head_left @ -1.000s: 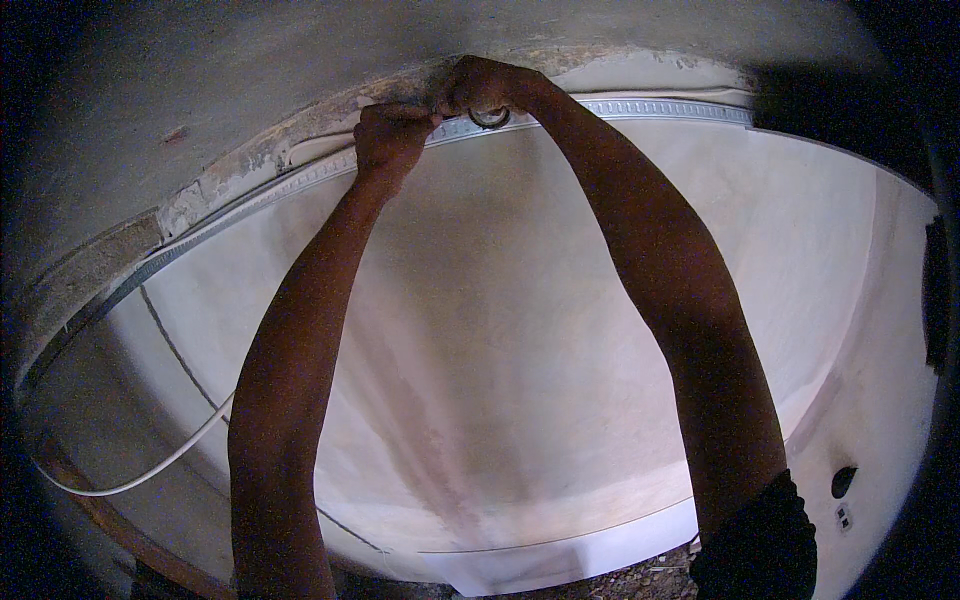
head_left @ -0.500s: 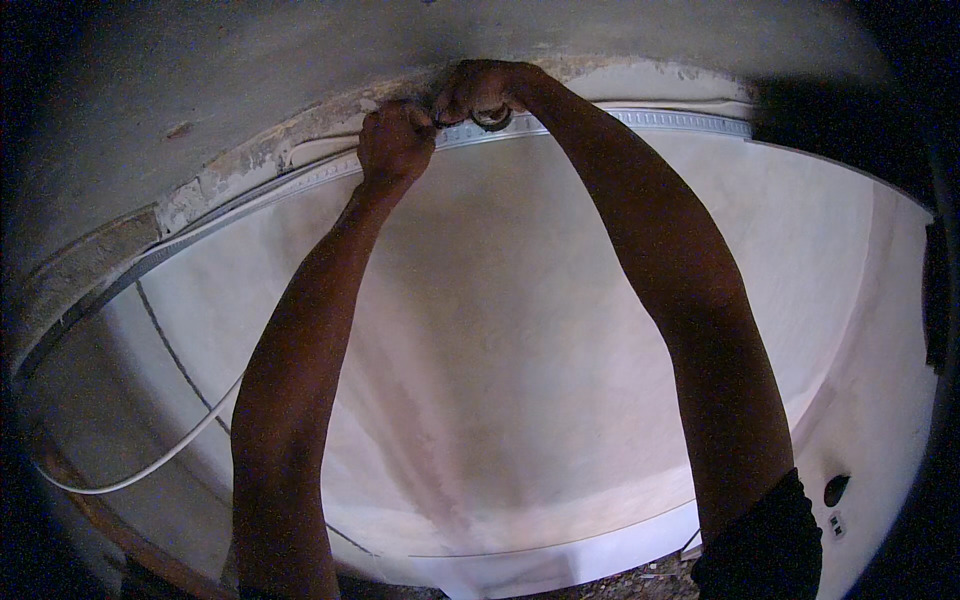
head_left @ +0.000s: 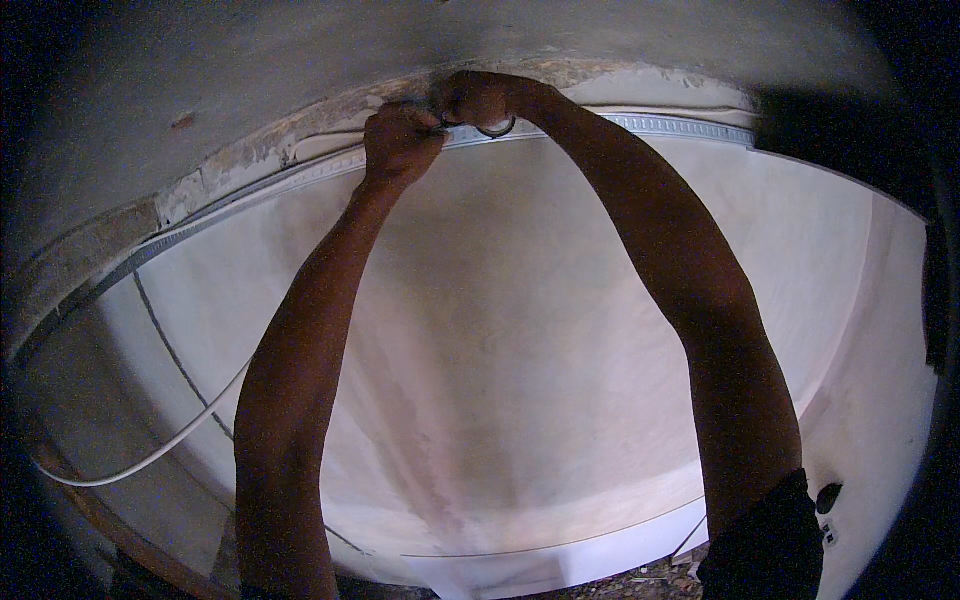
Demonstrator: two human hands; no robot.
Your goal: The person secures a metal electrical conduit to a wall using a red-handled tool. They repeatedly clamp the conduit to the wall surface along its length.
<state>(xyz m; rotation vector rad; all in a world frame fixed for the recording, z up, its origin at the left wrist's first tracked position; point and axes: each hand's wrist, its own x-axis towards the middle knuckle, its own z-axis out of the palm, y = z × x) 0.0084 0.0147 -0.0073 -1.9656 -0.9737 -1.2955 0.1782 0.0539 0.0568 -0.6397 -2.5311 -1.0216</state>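
Both my arms reach up to where the wall meets the ceiling. My left hand (head_left: 402, 145) is closed in a pinch by the slotted metal rail (head_left: 640, 124); what its fingertips grip is hidden. Close beside it on the right, my right hand (head_left: 480, 100) is bent over with curled fingers. A ring that looks like a small roll of tape (head_left: 497, 130) hangs under that hand, in front of the rail. The fingertips of the two hands nearly meet over a dark spot that I cannot make out. A white cable (head_left: 680, 108) runs along the top of the rail.
Below the rail spreads a pale, smooth wall (head_left: 500, 350). Rough, chipped plaster (head_left: 190, 200) borders the grey ceiling (head_left: 300, 60). At the left a loose white cable (head_left: 180, 440) hangs in a curve. A socket (head_left: 829, 533) sits low at the right; rubble (head_left: 630, 588) lies on the floor.
My right hand has turned slightly, and less of the ring shows beneath it. My left hand has shifted a little to the right. The view has moved slightly.
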